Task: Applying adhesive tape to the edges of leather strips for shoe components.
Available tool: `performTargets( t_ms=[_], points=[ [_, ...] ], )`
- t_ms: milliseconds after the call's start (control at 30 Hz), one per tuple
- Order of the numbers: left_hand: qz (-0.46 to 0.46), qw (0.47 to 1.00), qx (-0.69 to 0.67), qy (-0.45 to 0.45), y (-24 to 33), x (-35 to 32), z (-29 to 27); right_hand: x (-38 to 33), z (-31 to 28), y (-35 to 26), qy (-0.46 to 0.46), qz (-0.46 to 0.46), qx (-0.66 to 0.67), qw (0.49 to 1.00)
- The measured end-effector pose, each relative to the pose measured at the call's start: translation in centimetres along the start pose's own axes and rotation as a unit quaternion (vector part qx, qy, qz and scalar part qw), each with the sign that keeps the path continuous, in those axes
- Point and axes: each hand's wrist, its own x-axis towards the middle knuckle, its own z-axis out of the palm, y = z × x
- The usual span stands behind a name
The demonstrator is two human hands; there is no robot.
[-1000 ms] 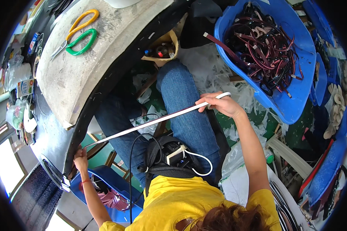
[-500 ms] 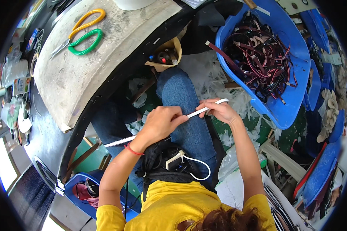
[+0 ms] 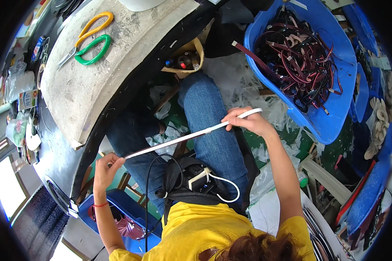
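Note:
A long white strip (image 3: 183,138) stretches across my lap, over my blue jeans. My right hand (image 3: 246,122) pinches it close to its upper right end. My left hand (image 3: 105,167) grips its lower left end, down beside my left knee. The strip is pulled out straight between the two hands. A blue tub (image 3: 335,117) full of dark red and black straps (image 3: 300,61) stands to the right of my right hand.
A worn grey work board (image 3: 117,65) lies ahead on the left with yellow and green-handled scissors (image 3: 89,43) on it. White scraps (image 3: 248,91) litter the floor. A second blue bin (image 3: 126,213) sits under my left arm. A black pouch with a white cable (image 3: 200,182) rests on my lap.
My left hand has slid from the middle of the strip, near my right hand, down to its lower left end. The right hand has stayed in place.

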Motion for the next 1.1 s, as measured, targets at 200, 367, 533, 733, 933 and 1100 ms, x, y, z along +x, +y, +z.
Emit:
performTargets(
  t_ms=[200,367,533,733,933,1100],
  points=[
    [0.041,0.996,-0.081,0.019,3.0,-0.6,0.4,-3.2,3.6,-1.8,0.335,-0.192,-0.445,0.808],
    [0.169,0.979,-0.111,-0.036,9.2,-0.2,0.4,-7.9,1.0,2.1,0.719,-0.026,-0.070,0.691],
    [0.281,0.953,-0.085,-0.071,14.2,-0.6,0.9,-7.9,9.7,-4.0,0.544,-0.271,-0.265,0.748],
    [0.254,0.957,-0.103,-0.094,17.4,-1.3,3.5,-6.7,14.1,-5.6,0.355,-0.230,-0.314,0.850],
    [0.179,0.981,-0.045,-0.053,6.9,-5.2,2.3,-16.3,5.4,1.0,0.476,-0.047,-0.425,0.768],
    [0.222,0.974,-0.044,0.021,12.9,-1.5,1.4,-12.3,-6.5,-7.2,0.579,-0.123,-0.466,0.658]
  ],
)
